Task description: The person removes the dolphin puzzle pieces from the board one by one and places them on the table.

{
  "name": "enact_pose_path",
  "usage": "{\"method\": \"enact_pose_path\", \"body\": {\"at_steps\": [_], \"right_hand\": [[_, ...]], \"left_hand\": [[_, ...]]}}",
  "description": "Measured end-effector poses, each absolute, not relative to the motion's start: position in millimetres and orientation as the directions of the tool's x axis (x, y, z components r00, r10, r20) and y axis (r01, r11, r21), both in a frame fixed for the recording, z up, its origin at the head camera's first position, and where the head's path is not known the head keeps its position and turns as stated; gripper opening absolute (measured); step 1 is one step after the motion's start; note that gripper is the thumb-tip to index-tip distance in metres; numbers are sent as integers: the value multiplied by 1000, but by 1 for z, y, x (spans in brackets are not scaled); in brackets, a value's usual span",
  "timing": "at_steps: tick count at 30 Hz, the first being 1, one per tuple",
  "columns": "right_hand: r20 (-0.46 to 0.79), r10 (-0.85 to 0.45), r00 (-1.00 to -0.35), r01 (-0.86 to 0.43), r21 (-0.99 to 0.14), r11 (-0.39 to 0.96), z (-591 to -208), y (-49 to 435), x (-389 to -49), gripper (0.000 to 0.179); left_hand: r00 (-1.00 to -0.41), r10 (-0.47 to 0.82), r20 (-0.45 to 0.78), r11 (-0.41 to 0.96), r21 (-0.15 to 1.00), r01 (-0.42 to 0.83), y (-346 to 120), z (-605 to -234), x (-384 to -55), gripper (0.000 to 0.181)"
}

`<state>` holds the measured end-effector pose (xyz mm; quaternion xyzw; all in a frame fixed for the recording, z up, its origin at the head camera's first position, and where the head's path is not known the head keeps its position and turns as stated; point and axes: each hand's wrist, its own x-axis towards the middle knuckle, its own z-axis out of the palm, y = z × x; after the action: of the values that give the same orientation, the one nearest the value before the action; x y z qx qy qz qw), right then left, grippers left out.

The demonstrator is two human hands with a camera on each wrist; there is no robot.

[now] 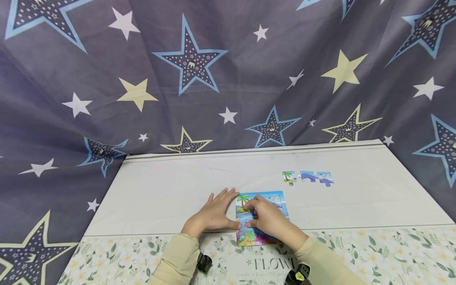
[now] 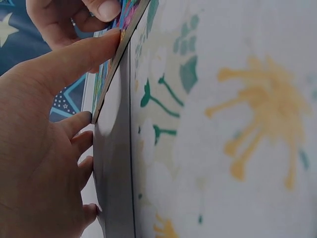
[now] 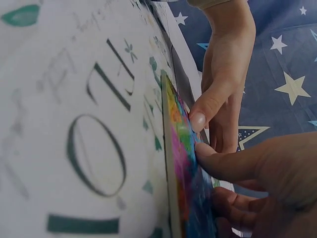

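A colourful jigsaw puzzle board with a palm tree and sea picture lies near the table's front. My left hand is spread at its left side, thumb touching the board's edge and fingertips at the upper left corner. My right hand bends over the middle of the board, thumb and fingers pinching a puzzle piece at the surface; the hand covers most of that piece. In the right wrist view the right thumb is close to the left thumb.
Three loose puzzle pieces lie in a row behind the board to the right: a palm tree piece, a dolphin piece and another blue one. A white and floral cloth covers the table. A star-patterned curtain hangs behind.
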<state>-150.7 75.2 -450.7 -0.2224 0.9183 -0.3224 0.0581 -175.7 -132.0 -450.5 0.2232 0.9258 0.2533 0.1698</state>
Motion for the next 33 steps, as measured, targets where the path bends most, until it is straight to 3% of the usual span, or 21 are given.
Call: {"method": "enact_pose_path", "body": {"at_steps": [8, 33], "right_hand": [[-38, -438, -898, -326, -610, 722, -448, 72, -153, 41], [-2, -476, -880, -348, -679, 646, -450, 80, -154, 37]], "left_hand": [[-846, 491, -209, 780, 537, 321, -132, -451, -177, 100], [-838, 502, -216, 786, 517, 338, -130, -450, -173, 107]]}}
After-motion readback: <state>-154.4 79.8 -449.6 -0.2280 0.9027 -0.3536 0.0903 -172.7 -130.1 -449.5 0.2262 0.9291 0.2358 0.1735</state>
